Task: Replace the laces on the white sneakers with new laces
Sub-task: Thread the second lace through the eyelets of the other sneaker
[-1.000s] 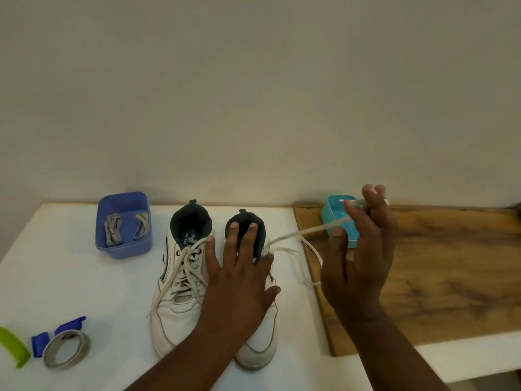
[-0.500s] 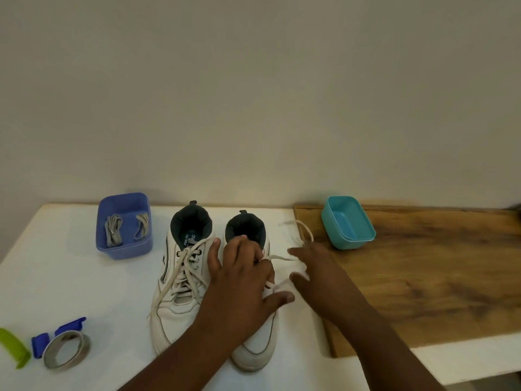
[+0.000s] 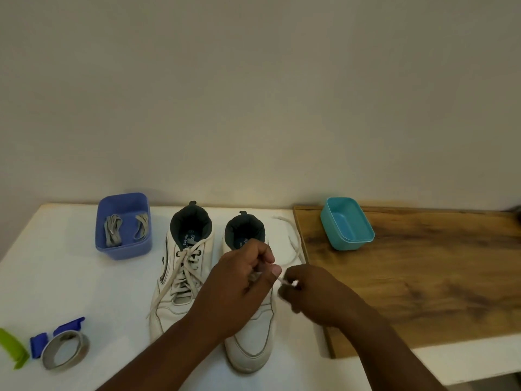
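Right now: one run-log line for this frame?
phase: unlacing right sneaker | left hand: pinches old lace at eyelets | right hand: pinches same lace | left sneaker: laced | teal tub: empty | new laces: in blue tub

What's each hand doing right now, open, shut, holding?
Left hand: fingers curled, pinching the old lace at the right sneaker.
Right hand: pinching the same lace beside that sneaker.

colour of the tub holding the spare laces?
Blue-purple tub; the laces inside are grey. Head view, the only one.
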{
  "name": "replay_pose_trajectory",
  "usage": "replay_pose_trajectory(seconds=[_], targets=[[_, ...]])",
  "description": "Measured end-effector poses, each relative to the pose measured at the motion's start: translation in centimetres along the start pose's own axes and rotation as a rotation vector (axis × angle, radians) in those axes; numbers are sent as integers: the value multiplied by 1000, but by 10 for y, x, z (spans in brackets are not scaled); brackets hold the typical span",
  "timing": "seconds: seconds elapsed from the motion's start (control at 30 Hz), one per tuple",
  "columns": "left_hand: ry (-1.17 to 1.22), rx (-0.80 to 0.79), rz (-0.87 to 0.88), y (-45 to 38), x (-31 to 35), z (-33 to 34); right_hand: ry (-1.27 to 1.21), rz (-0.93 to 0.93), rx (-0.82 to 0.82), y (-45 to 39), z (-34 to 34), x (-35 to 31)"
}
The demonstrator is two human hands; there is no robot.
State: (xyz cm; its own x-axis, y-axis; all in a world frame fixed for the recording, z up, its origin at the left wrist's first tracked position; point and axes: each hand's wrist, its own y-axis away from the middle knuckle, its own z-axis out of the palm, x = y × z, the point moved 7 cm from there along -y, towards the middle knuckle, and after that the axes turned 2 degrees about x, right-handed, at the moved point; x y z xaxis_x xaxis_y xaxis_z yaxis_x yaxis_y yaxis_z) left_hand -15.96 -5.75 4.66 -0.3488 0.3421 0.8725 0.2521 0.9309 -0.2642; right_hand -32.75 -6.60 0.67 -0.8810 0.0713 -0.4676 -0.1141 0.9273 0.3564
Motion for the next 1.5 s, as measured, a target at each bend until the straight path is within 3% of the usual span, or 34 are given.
replay_pose_trajectory(seconds=[0.1,0.17,0.23,0.3,0.37,0.47,0.6,0.8,0.97,1.1,1.23,1.33,1.5], targets=[[15,-17,11,2,2,-1,-94,178,441,-1,-34,30],[-6,-25,-22,2,0,-3,-426,103,747,15,-61,29],[40,5,-65,2,-2,-5,-602,-94,844,27,-75,4],[60,77,-41,1,0,-8,-464,-344,676,29,-66,-38],[195,93,-114,0,-5,-8,-253,-530,393,29,-37,-72],[257,35,-268,-2,-15,-9,-170,-631,186,31,-15,-82],[187,52,-233,-5,-14,-14,-209,-641,187,31,-22,-75],[60,81,-195,-5,-20,-11,-794,-413,110,19,-19,-58],[127,87,-245,-2,-20,-12,-838,-380,141,14,-15,-56],[-81,102,-226,0,-23,-13,-810,-350,108,15,-11,-54],[-140,145,-172,3,-22,-19,-783,-423,55,23,-5,-66],[-245,124,-108,2,-22,-21,-775,-399,96,22,-6,-67],[-335,-11,-10,5,1,-6,-1054,-287,141,17,-15,-65]])
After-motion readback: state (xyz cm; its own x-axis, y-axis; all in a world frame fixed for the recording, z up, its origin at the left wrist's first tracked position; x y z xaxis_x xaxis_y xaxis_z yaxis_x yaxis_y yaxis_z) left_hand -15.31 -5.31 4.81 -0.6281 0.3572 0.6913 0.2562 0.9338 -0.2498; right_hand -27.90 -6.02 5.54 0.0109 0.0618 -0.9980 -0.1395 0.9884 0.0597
